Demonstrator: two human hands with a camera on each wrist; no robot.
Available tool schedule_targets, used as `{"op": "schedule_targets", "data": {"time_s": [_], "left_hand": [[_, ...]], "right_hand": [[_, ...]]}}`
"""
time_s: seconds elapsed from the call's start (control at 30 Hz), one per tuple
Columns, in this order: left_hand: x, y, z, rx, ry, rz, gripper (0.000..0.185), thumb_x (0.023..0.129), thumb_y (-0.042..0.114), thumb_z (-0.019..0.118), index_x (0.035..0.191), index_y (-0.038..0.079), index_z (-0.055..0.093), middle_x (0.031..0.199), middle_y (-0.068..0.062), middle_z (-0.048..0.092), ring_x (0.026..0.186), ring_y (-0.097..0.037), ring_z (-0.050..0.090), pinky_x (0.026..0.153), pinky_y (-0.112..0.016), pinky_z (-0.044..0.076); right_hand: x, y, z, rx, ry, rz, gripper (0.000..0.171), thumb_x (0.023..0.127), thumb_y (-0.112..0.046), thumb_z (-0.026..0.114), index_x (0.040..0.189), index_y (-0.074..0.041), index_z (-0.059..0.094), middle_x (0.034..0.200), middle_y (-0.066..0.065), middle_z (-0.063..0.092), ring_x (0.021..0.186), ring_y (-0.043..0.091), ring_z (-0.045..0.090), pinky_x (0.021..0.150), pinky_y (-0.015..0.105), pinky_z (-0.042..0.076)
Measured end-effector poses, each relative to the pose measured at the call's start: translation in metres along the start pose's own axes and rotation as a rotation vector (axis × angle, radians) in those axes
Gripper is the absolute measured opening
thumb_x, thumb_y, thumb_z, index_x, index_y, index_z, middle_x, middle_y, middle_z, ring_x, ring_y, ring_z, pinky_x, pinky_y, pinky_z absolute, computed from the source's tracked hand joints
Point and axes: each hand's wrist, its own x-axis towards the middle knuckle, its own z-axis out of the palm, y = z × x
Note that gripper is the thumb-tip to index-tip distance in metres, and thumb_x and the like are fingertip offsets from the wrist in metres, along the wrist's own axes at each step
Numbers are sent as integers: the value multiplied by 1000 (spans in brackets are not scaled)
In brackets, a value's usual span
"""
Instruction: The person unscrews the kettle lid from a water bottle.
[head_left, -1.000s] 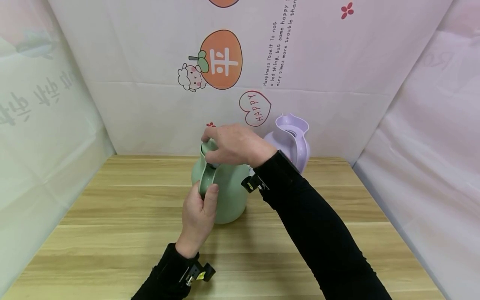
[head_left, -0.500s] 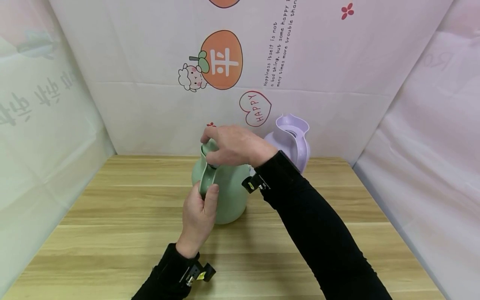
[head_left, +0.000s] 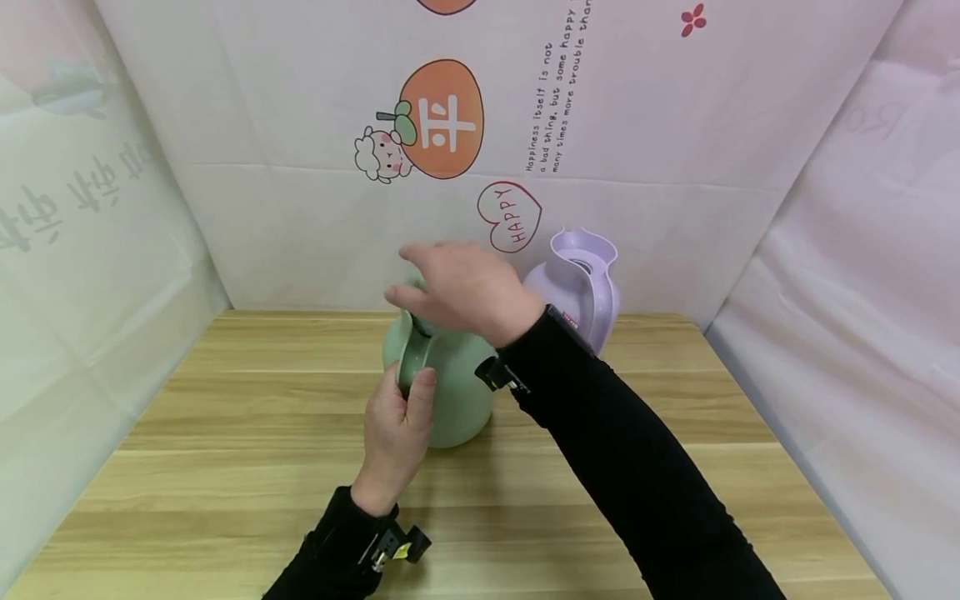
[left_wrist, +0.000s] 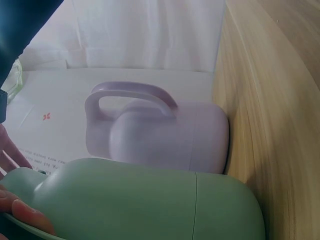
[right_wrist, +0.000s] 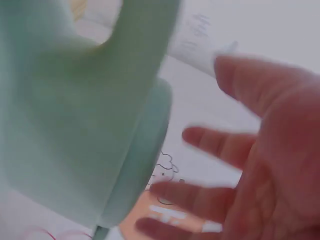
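A green thermos jug [head_left: 461, 400] stands on the wooden table with its handle toward me. My left hand [head_left: 397, 433] grips that handle, thumb along its side; its fingertips [left_wrist: 32, 215] show at the lower left of the left wrist view. Over the jug's top is my right hand [head_left: 468, 292], fingers spread and holding nothing. In the right wrist view the green lid [right_wrist: 142, 155] sits in the jug's mouth, and the right hand's straight fingers [right_wrist: 200, 197] are apart from it. From the head, the right hand hides most of the lid.
Behind and to the right stands a purple thermos jug [head_left: 558, 287] with its handle also toward me, partly covered by the right forearm [head_left: 622, 450]. A printed white cloth [head_left: 300, 233] hangs along the table's [head_left: 225, 467] back edge, with white cloths on both sides.
The right hand has let go of the green jug's lid, spread its fingers and lifted slightly up and to the left. The left hand and both jugs have stayed put.
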Motion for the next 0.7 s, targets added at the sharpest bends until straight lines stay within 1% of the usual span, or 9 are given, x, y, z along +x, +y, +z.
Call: {"op": "schedule_targets", "data": {"time_s": [0.07,0.13,0.17,0.23,0.27,0.33,0.4,0.53,0.7], "left_hand": [[0,0,0,7,-1,-10,18,108,15,54,94,5,54,67,5,39,56,-8,36,55,-26,34],[0,1,0,8,-2,-18,17,109,15,54,96,4,56,68,5,41,57,-9,39,56,-26,36],[0,1,0,9,-3,-21,17,109,16,53,98,4,57,69,5,42,58,-9,40,56,-26,37],[0,2,0,11,-6,-24,17,109,16,53,100,3,58,71,4,43,60,-9,42,57,-26,39],[0,2,0,12,-7,-26,17,109,17,53,101,2,58,71,4,43,60,-9,43,58,-26,39],[1,2,0,12,-8,-27,18,109,18,53,101,2,58,71,4,43,60,-10,44,58,-26,40],[1,2,0,11,-9,-30,19,109,18,53,100,2,58,71,4,43,60,-10,43,57,-26,39],[0,3,-1,7,-10,-34,20,109,19,53,101,2,58,70,4,44,59,-9,44,56,-26,39],[0,2,-1,8,-12,-41,20,109,19,53,103,2,59,71,3,44,60,-10,44,57,-26,40]], "right_hand": [[-2,-6,3,-96,46,73,66,100,-69,52,153,-29,51,124,7,71,109,27,68,81,44,58],[-2,-9,6,-188,74,115,66,97,-75,51,147,-32,57,99,7,70,85,26,67,62,41,55],[-2,-11,8,-220,79,124,63,96,-76,51,141,-33,60,89,5,68,76,25,65,56,39,52],[-2,-12,11,-261,89,119,53,98,-73,51,124,-30,69,76,3,61,65,22,60,50,36,47],[-2,-12,12,-274,93,112,49,99,-70,51,115,-29,71,72,1,59,63,21,59,48,35,46],[-2,-12,14,-284,106,95,41,102,-63,52,97,-26,69,68,0,57,61,21,58,47,34,45],[-3,-12,15,-279,123,82,38,104,-54,53,86,-23,65,66,-1,57,61,22,58,47,35,45],[-3,-10,16,-261,130,63,29,104,-44,54,85,-24,64,69,0,60,65,26,58,49,37,45],[-3,-9,16,-235,129,30,19,101,-36,55,89,-25,65,73,0,60,72,23,58,56,36,45]]}}
